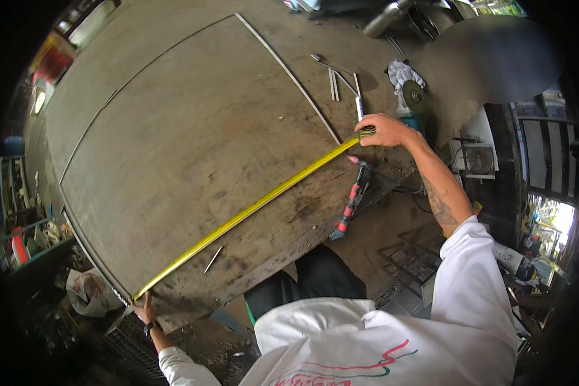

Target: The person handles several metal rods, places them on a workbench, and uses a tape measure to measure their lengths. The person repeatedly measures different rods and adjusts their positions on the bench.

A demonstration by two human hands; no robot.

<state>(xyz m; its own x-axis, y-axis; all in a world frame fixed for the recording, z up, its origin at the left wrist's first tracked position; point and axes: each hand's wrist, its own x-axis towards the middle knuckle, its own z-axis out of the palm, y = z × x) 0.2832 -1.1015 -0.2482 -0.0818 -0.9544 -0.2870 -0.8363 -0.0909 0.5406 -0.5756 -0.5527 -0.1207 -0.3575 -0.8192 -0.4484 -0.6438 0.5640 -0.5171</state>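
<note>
A long yellow measuring tape [251, 209] is stretched taut across the big, rust-stained grey metal desk [174, 141], running diagonally from its near left corner up to the far right edge. The left hand [145, 309], with a dark watch at the wrist, presses the tape's end down at that near left corner; its fingers lie fairly flat on the desk edge, though how tightly they grip I cannot tell. The right hand [386, 130] is closed around the tape's case at the far right edge, arm fully extended, a white sleeve pushed up above the elbow.

Just beside the tape near the right edge lies a red-and-black handled torch tool [352, 199], hanging partly over the desk's rim. A short thin metal rod [213, 259] lies near the front edge, just below the tape. Several thin pale metal strips [340, 80] are scattered toward the far right corner, and an angle grinder with a green disc [413, 98] sits next to a crumpled white cloth [400, 72] there.
</note>
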